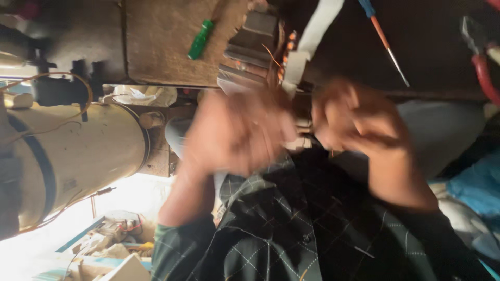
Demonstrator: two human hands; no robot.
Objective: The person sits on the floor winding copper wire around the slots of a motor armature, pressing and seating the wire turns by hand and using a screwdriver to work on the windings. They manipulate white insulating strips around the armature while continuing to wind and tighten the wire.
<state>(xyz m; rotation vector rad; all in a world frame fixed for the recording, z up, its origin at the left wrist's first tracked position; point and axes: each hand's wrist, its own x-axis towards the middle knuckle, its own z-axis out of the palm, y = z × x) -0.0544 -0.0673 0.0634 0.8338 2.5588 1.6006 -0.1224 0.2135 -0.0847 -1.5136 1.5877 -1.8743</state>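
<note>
Starting at the far left: a large cream-coloured cylinder [78, 156] lies on its side with a dark band around it, thin orange wire looping above it. Just right, on a worn brown board [166, 41], a green-handled tool [200, 39] lies tilted, its long axis running from upper right to lower left. Next comes the left hand [237, 132], heavily blurred; fingers look curled inward toward the centre, but whether they pinch anything I cannot tell. Above and between the two hands sits the motor stator [255, 49]: a stack of grey metal laminations with ribbed edges, copper-orange winding showing at its right face, a fine orange wire straying off it. Its long axis slants from upper right down to lower left, and the winding end faces right toward a white plastic sleeve [312, 36] touching it. The left hand's fingertips are at the stator's lower edge; contact is lost in blur. Right hand [354, 117] is bunched into a loose fist just below the white sleeve, fingers pressed together, grip unclear. Further right, a blue-and-orange screwdriver [385, 39] points down-right on a dark surface. A dark checked sleeve [312, 229] covers the forearms below.
</note>
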